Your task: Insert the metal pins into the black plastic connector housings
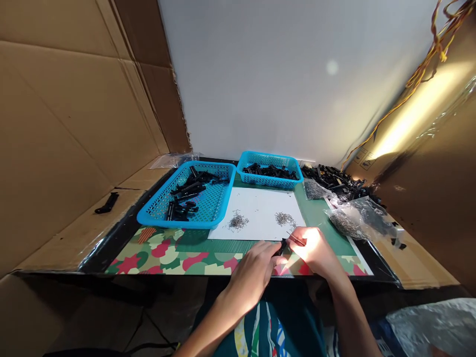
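Observation:
Near the table's front edge, my left hand [256,265] is closed on a small black part [282,246]. Just to its right, my right hand [311,246] pinches a thin, reddish pointed tool [296,239], its tip toward the upper left. The two hands are close together over the patterned mat. Beyond them lies a white sheet [262,203] with two piles of tiny metal pieces, one at the left [238,221] and one at the right [283,218].
A large blue basket [223,210] with black parts stands at the left, a smaller blue basket [269,182] behind the sheet. Loose black parts [336,181] and plastic bags of metal pieces [345,223] lie at the right. Cardboard walls [74,99] flank the table.

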Demonstrator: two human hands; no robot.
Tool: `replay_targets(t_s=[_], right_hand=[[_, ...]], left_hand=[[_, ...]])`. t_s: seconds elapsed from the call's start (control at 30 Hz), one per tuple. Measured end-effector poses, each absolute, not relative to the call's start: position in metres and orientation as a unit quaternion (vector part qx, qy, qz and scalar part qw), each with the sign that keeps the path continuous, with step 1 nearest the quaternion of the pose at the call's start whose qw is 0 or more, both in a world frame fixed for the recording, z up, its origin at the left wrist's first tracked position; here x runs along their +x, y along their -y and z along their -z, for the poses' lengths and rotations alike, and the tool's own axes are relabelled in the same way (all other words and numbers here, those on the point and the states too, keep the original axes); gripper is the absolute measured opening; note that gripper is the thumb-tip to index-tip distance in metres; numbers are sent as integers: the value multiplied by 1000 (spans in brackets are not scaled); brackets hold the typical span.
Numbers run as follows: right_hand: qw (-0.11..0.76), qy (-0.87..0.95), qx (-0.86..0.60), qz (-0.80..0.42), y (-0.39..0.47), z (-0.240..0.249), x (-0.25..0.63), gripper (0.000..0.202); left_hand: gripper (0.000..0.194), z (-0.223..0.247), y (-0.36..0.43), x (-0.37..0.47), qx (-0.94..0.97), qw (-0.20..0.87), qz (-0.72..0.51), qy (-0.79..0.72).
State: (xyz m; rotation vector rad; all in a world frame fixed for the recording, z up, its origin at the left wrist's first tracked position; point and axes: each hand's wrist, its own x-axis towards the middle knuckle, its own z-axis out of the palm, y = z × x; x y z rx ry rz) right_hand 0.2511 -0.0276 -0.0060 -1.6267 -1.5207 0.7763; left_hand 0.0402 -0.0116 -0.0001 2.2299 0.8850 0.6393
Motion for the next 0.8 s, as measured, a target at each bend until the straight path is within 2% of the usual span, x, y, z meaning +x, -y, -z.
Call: replay_targets(t_s=[0.3,0.63,0.8], right_hand=[[417,593,-636,-265,38,13,238,33],[356,625,-633,-287,42,-4,247,33],[372,610,-650,-258,51,-16,254,28]], left_hand=[[28,-5,12,42,829,355,-245,-356],[31,-3,12,40,832,351,-252,-348],[36,-1,12,39,835,347,-237,-355]])
